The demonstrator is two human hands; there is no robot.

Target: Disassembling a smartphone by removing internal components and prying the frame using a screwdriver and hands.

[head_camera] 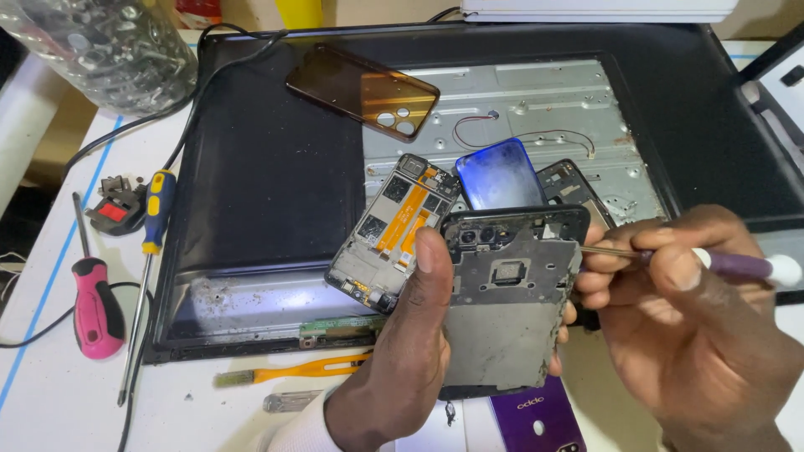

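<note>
- my left hand (402, 351) grips the opened black phone with its grey metal mid-frame (507, 305) bared, back cover already off, above the white bench.
- my right hand (678, 310) pinches a purple-handled precision screwdriver (737, 266), tip at the frame's right edge; the frame isn't lifted yet.

A phone repair workshop. A white table (50, 393) carries a large opened flat screen with a black frame and bare metal back plate (536, 109), several stripped phones with circuit boards exposed (394, 230), a brown translucent phone case (362, 90), a pink-handled screwdriver (94, 305), a blue-and-yellow-handled screwdriver (153, 226), an orange brush (293, 368) and a clear plastic jar of small metal parts (100, 46).
</note>
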